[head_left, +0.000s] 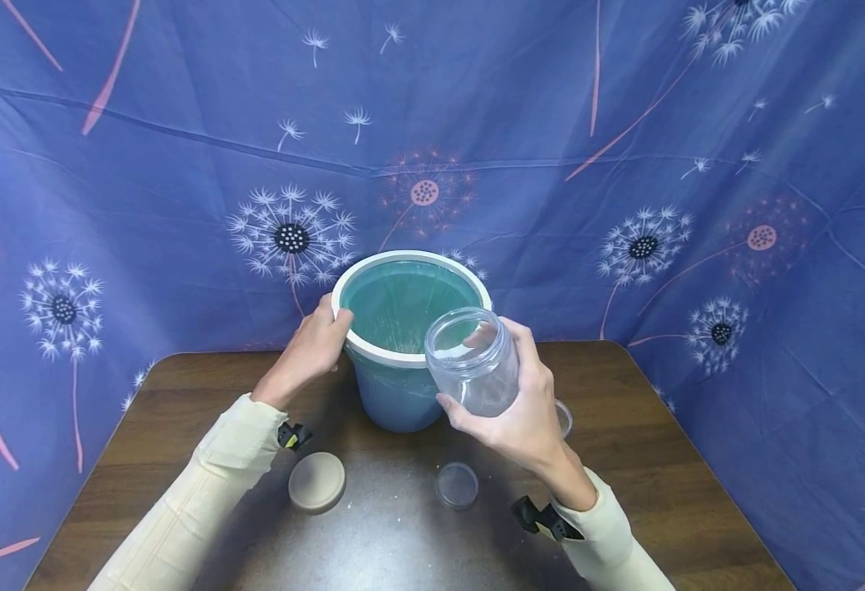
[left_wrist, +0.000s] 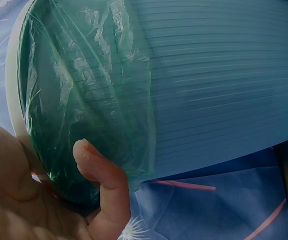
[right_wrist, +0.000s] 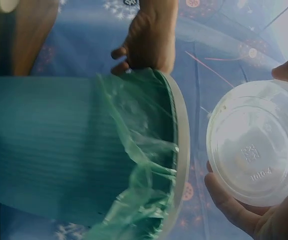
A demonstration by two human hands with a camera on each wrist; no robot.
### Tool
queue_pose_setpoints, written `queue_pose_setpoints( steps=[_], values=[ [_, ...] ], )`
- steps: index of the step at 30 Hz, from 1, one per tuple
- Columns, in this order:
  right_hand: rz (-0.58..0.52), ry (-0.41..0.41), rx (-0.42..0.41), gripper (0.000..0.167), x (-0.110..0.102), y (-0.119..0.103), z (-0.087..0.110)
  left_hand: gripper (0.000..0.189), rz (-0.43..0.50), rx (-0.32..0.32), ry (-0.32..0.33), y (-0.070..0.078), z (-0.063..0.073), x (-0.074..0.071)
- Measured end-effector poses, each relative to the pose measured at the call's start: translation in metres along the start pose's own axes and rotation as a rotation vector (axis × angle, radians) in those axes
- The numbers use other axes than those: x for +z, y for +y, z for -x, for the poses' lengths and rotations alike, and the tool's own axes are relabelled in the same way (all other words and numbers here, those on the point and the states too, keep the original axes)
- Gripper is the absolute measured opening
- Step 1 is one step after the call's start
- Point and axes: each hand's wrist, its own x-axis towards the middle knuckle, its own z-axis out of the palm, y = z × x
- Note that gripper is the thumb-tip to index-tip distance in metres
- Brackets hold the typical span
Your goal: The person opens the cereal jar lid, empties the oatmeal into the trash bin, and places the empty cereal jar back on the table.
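A blue ribbed trash bin [head_left: 395, 402] with a white rim [head_left: 382, 353] stands near the back of the table, lined with a thin green plastic bag [left_wrist: 99, 85] that is folded over the outside. My left hand [head_left: 316, 338] grips the rim on its left side, with the thumb over the top. At the right side of the rim, my right hand [head_left: 527, 419] holds a clear plastic jar [head_left: 487, 386]. The jar has no lid on it and tilts with its mouth toward the head camera. Its base [right_wrist: 253, 152], with moulded marks, shows in the right wrist view; no contents are visible inside.
On the brown wooden table [head_left: 373, 542] lie a round beige lid [head_left: 318, 483] at front left and a small clear disc [head_left: 458, 486] right of it. Another clear round piece [head_left: 565, 419] is partly hidden behind my right hand. A blue dandelion-print cloth [head_left: 521, 189] hangs behind.
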Motion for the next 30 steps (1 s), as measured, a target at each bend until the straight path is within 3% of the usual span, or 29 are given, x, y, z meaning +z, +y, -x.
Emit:
queue_pose_setpoints(
  steps=[15,30],
  values=[
    [-0.161,-0.083,0.013,0.092,0.019,0.006,0.035,0.059,-0.021,0.001,0.011,0.001,0.003,-0.001],
    [-0.164,-0.188,0.145,0.091,0.035,0.016,0.072,0.061,-0.026,-0.009,0.012,0.003,0.002,-0.001]
  ],
)
